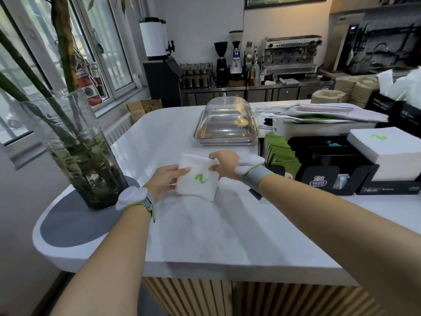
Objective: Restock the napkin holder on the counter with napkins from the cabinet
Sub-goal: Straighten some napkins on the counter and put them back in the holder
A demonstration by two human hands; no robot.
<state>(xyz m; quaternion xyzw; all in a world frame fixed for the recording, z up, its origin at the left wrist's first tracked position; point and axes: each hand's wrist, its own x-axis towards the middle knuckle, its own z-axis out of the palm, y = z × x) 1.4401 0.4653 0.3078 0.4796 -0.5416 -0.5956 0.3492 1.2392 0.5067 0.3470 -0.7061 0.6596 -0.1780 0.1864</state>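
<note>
Bare forearms reach over white counter (205, 236). Left hand (163, 181) and right hand (224, 164) both pinch small napkin stack (198, 179), fingers closed on its edges, just above countertop. Black napkin holder (373, 176) sits right, already stacked with napkins.

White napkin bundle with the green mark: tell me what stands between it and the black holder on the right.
The white napkin bundle, held by left hand and right hand, has the row of green packets between it and the black napkin holder.

Head-worn, downward over counter (205, 236)
</note>
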